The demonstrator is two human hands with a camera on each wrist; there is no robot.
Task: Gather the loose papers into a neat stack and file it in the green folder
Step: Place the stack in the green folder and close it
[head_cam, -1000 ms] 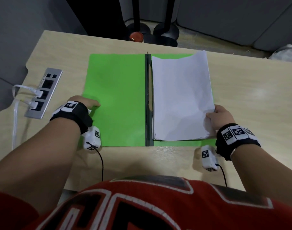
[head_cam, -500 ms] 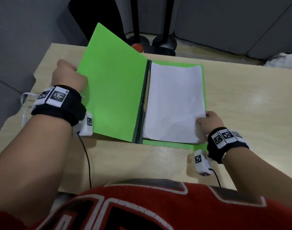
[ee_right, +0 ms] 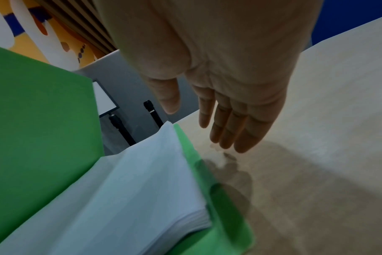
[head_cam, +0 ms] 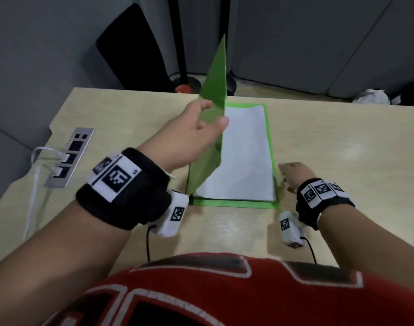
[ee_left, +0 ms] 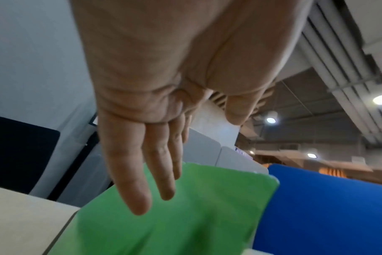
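The green folder lies on the table with its back panel flat and its front cover raised almost upright over the spine. A neat white paper stack rests on the back panel. My left hand is at the cover's free edge, with straight fingers flat against the cover's outer face and the thumb by its edge. My right hand hovers just right of the folder, fingers straight, holding nothing. The right wrist view shows that hand above bare table beside the stack and back panel.
A metal socket panel with white cables plugged in is set into the table's left side. The pale wood table stretches right of the folder. Black stand bases and grey partitions stand beyond the far edge.
The left hand has swung the front cover from flat on the table up to almost upright, toward the right. The right hand has let go of the stack and moved off the folder's right edge.
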